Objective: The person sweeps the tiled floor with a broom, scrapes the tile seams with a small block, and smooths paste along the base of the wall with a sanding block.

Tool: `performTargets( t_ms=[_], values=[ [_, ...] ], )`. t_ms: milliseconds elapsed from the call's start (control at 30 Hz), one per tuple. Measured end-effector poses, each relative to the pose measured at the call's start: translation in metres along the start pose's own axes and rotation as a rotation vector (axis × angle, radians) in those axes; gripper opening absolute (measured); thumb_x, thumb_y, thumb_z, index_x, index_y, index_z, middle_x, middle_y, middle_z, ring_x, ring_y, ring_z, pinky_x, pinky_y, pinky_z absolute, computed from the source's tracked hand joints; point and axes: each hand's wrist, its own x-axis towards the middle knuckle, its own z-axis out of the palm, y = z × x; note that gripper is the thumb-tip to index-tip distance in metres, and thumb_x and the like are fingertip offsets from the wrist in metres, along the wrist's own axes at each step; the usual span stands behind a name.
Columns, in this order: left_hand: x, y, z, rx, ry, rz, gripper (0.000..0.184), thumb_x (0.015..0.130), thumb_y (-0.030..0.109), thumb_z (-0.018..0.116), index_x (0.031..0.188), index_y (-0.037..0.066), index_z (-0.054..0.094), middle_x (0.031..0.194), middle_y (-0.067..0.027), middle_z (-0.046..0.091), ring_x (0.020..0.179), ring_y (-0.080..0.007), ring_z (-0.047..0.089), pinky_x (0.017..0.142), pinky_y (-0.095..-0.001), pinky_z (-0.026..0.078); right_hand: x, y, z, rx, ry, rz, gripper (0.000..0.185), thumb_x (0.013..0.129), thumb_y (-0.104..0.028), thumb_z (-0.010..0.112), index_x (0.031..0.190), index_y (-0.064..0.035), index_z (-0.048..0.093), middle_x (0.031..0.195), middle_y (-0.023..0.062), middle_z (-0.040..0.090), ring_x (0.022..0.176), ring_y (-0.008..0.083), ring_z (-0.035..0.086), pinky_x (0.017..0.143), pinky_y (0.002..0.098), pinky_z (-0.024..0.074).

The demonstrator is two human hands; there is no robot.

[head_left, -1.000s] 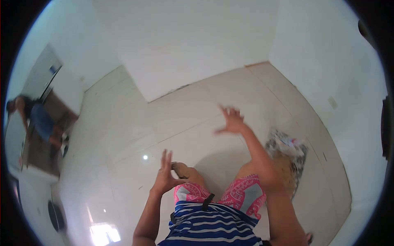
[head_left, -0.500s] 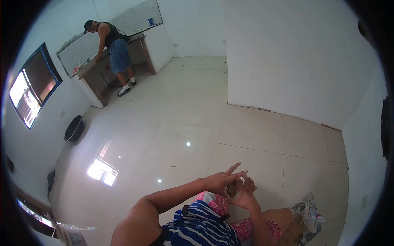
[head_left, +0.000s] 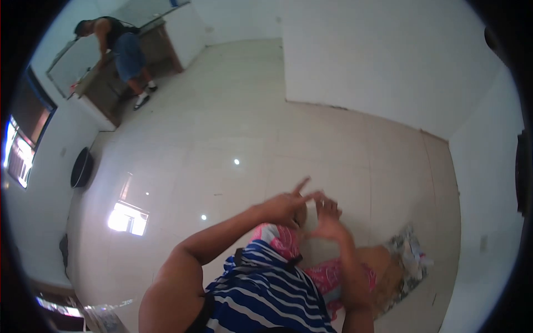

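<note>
My left hand (head_left: pixel 286 208) is raised over my lap with its fingers stretched and spread apart. Close on its right, my right hand (head_left: pixel 328 218) has its thumb apart from bent fingers. Their fingertips meet or nearly meet, and I cannot tell which. No object shows in either hand. Behind and between them is a brown shape, partly hidden, perhaps part of my leg or foot. Below lie my blue-and-white striped top (head_left: pixel 266 283) and pink patterned shorts (head_left: pixel 283 238).
Crumpled patterned sheeting (head_left: pixel 411 250) lies by my leg on the glossy tiled floor (head_left: pixel 222 139). A person (head_left: pixel 125 50) bends over a counter (head_left: pixel 91 83) at the far left. A black basin (head_left: pixel 82 167) leans near the left wall. A white wall (head_left: pixel 366 61) stands ahead.
The camera view has tilted down and shifted, so the room, the person and my hands appear higher and further left. My hands keep nearly the same pose.
</note>
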Motion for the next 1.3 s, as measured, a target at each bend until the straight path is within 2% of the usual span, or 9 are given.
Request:
performTargets(
  t_ms=[67,167,300,467,533,667,733,967,1300],
  values=[
    [-0.012,0.001,-0.009,-0.019,-0.037,-0.099,0.114,0.053,0.018,0.081,0.144,0.024,0.012,0.145,-0.0283,0.004,0.098,-0.0426,0.057,0.083,-0.0455,0.050,0.034,0.010,-0.041,0.040,-0.117,0.050,0.127,0.050,-0.049,0.082,0.145,-0.0194,0.004,0.141,0.0209,0.023,0.127,0.0449,0.023,0.098,0.0611,0.0252],
    [-0.033,-0.014,-0.013,0.016,0.224,-0.133,0.115,0.054,0.025,0.083,0.144,0.025,0.012,0.146,-0.0270,0.004,0.102,-0.0449,0.054,0.086,-0.0470,0.049,0.114,-0.005,-0.072,-0.062,-0.101,0.166,0.115,0.060,-0.046,0.077,0.145,-0.0192,0.005,0.138,0.0224,0.032,0.128,0.0464,0.026,0.100,0.0620,0.0232],
    [-0.063,-0.028,-0.003,0.004,0.329,-0.287,0.116,0.054,0.031,0.084,0.144,0.024,0.011,0.145,-0.0257,0.007,0.108,-0.0456,0.050,0.090,-0.0487,0.046,0.204,-0.022,-0.071,0.006,-0.151,0.226,0.106,0.066,-0.047,0.068,0.146,-0.0175,0.004,0.134,0.0204,0.043,0.125,0.0383,0.039,0.103,0.0626,0.0197],
    [-0.084,-0.040,0.000,-0.015,0.404,-0.415,0.120,0.053,0.027,0.086,0.144,0.019,0.008,0.146,-0.0226,0.010,0.121,-0.0426,0.041,0.095,-0.0461,0.044,0.210,0.054,-0.098,-0.140,-0.018,0.531,0.108,0.063,-0.048,0.068,0.146,-0.0140,0.006,0.121,0.0145,0.056,0.116,0.0318,0.050,0.101,0.0619,0.0242],
    [-0.084,-0.045,0.003,-0.041,0.412,-0.431,0.121,0.053,0.027,0.086,0.144,0.018,0.008,0.146,-0.0228,0.010,0.121,-0.0423,0.041,0.095,-0.0453,0.043,0.190,0.086,-0.104,-0.205,-0.002,0.593,0.107,0.064,-0.049,0.069,0.146,-0.0161,0.007,0.127,0.0183,0.050,0.119,0.0360,0.046,0.100,0.0632,0.0244],
    [-0.074,-0.059,0.011,-0.142,0.433,-0.415,0.121,0.052,0.031,0.086,0.144,0.022,0.008,0.146,-0.0249,0.004,0.113,-0.0458,0.047,0.091,-0.0475,0.046,0.118,0.079,-0.068,-0.121,-0.139,0.340,0.110,0.063,-0.055,0.072,0.145,-0.0232,0.007,0.142,0.0254,0.025,0.129,0.0457,0.026,0.100,0.0628,0.0241],
    [-0.062,-0.061,0.019,-0.162,0.447,-0.303,0.120,0.053,0.029,0.086,0.144,0.023,0.008,0.147,-0.0250,0.002,0.110,-0.0469,0.048,0.090,-0.0476,0.046,0.084,0.063,-0.025,-0.017,-0.278,0.197,0.125,0.052,-0.065,0.074,0.146,-0.0215,0.005,0.142,0.0304,0.020,0.130,0.0471,0.023,0.101,0.0618,0.0226],
    [-0.025,-0.019,0.012,-0.178,0.195,-0.216,0.121,0.055,0.018,0.083,0.144,0.028,0.001,0.146,-0.0250,-0.001,0.108,-0.0468,0.050,0.090,-0.0478,0.047,0.029,-0.002,0.006,0.307,-0.269,-0.041,0.119,0.047,-0.052,0.083,0.141,-0.0157,0.021,0.136,0.0161,0.025,0.127,0.0359,0.023,0.105,0.0503,0.0216],
    [-0.011,0.001,0.003,-0.193,0.055,-0.147,0.122,0.054,0.021,0.085,0.144,0.021,0.003,0.148,-0.0218,-0.001,0.120,-0.0436,0.042,0.096,-0.0471,0.043,0.018,-0.006,0.011,0.323,-0.102,-0.078,0.104,0.049,-0.041,0.082,0.135,-0.0130,0.029,0.130,0.0148,0.029,0.123,0.0349,0.025,0.103,0.0498,0.0245]
  ],
)
